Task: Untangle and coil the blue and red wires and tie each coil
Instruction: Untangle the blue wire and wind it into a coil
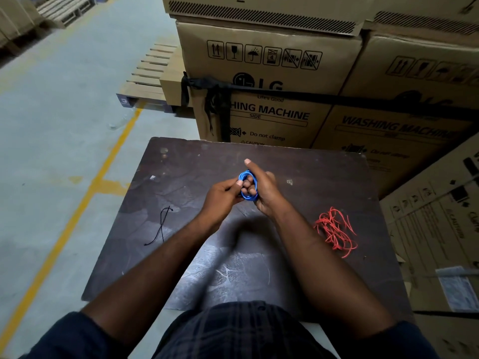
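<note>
Stacked cartons [269,81], pallet [153,73], yellow-lined concrete floor [51,112].

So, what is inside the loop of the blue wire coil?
Fingertips fill the blue wire coil; they seem to belong to the right hand. The left hand pinches its edge. Part of the coil is hidden by the hands.

Dark short sleeves [75,338], dark checked garment [233,330], bare forearms [160,268].

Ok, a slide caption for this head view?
Left hand and right hand hold a blue wire coil over the table; red wire lies tangled.
</note>
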Demonstrator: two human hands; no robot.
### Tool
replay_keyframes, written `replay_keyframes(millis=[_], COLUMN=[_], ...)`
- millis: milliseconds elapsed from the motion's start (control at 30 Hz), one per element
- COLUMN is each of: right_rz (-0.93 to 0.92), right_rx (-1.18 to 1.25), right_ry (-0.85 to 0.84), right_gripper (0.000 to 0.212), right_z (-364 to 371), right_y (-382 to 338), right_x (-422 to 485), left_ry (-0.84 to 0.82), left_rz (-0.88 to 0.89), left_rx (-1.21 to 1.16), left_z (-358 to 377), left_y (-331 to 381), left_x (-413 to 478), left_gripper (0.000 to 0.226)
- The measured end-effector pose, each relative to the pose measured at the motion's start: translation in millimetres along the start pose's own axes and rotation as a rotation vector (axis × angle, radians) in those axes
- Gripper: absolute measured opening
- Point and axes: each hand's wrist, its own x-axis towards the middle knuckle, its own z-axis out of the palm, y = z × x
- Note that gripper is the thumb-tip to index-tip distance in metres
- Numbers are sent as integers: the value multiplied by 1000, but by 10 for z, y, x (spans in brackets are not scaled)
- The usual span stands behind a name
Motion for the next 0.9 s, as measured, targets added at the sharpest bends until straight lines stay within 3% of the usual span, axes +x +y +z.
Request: replay_keyframes(millis=[133,367,533,767,900], right_rz=[-67,-242,-347,-478,-585], right_rx=[-19,-289,-446,-677,-928], right_ry=[208,163,25,-33,-40], right_gripper=[42,43,18,35,28], right_z=[-5,-49,-167,-204,-182], right_y=[94,104,166,73,26], right_x=[39,104,101,63,45], left_ry=[4,42,91,61,35], left_rz=[21,115,87,105,121], left_rx=[30,230,268,358,407], left_z=[-10,-95,-237,-329,-388], left_y=[-35,-6,-40,-61,-55], left_x=[6,50,110,157,180], left_gripper=[25,28,30,29,28])
